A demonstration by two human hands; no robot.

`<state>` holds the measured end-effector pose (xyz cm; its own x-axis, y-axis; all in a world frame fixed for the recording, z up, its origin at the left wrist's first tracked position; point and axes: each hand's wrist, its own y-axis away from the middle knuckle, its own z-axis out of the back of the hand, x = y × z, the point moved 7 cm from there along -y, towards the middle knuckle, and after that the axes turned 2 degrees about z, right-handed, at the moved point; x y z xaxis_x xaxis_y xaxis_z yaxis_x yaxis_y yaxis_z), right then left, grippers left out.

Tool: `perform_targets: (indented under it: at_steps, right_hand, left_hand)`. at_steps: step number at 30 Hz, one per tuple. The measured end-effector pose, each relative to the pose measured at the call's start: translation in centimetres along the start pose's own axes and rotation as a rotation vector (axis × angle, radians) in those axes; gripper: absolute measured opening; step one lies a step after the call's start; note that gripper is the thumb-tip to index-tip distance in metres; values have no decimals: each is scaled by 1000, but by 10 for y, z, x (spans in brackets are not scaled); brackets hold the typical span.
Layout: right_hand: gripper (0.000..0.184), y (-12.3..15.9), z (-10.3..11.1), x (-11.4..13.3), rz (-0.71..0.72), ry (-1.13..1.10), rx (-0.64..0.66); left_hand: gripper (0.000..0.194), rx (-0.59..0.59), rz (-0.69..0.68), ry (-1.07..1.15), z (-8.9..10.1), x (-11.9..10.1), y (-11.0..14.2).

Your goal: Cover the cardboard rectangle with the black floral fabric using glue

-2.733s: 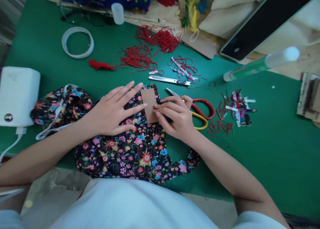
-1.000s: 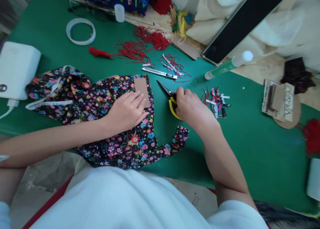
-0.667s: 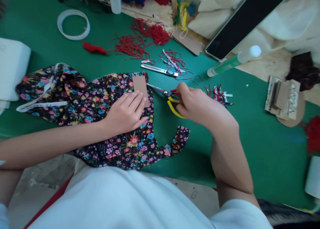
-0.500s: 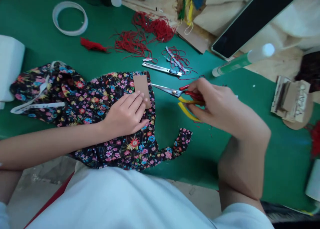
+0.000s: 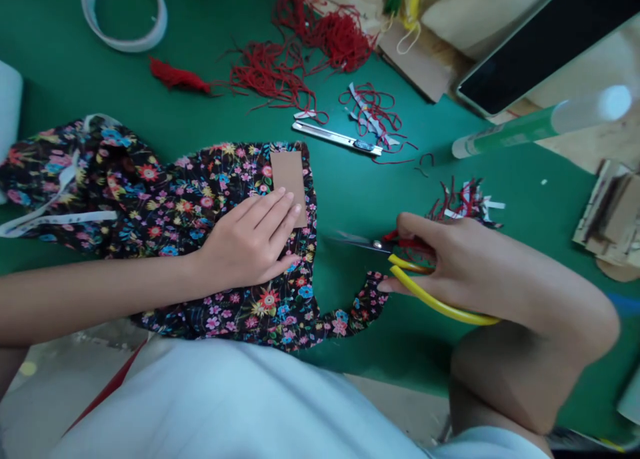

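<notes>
My left hand [image 5: 255, 235] lies flat with its fingers stretched out, pressing on a brown cardboard rectangle [image 5: 289, 172] and the dark floral fabric [image 5: 210, 179] beneath it. The card sits near the fabric's right edge, its lower part under my fingertips. In my right hand [image 5: 450, 252] is a pair of scissors [image 5: 383, 245] with red and yellow handles. The blades point left and stand a short way off the fabric edge, slightly blurred. Below them a narrow floral strip [image 5: 357, 312] curls out from the fabric, its tip close to my right thumb.
Red yarn [image 5: 280, 72], a red tassel [image 5: 177, 75] and a roll of tape [image 5: 125, 42] lie toward the back. A box cutter [image 5: 337, 137] rests above the card. A glue bottle [image 5: 530, 129], a black-screened device [image 5: 540, 45] and cardboard pieces [image 5: 610, 209] are at right, with scraps [image 5: 465, 202] by my right hand.
The scissors have come away from the fabric's upper right edge, moving down and right with my right hand. My left hand stays on the card. The view has shifted a little.
</notes>
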<state>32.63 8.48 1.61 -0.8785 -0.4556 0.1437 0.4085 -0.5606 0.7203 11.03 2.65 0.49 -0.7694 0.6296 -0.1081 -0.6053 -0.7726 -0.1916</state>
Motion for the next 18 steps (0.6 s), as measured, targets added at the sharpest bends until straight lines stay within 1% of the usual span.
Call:
perform_targets:
  at_steps: [2, 4, 9, 13, 18]
  right_hand:
    - [47, -2, -3, 0, -13, 29, 47]
    - [46, -4, -3, 1, -12, 50, 52]
    - [52, -11, -5, 6, 19, 14, 90]
    - [56, -13, -5, 10, 47, 6, 72]
    - [57, -14, -5, 10, 94, -30, 51]
  left_hand:
    - [58, -7, -8, -13, 1, 0, 0]
    - [58, -16, -15, -34, 2, -1, 0]
    - [57, -32, -33, -55, 5, -1, -2]
    - [57, -41, -44, -56, 6, -2, -3]
    - [58, -37, -43, -51, 4, -1, -2]
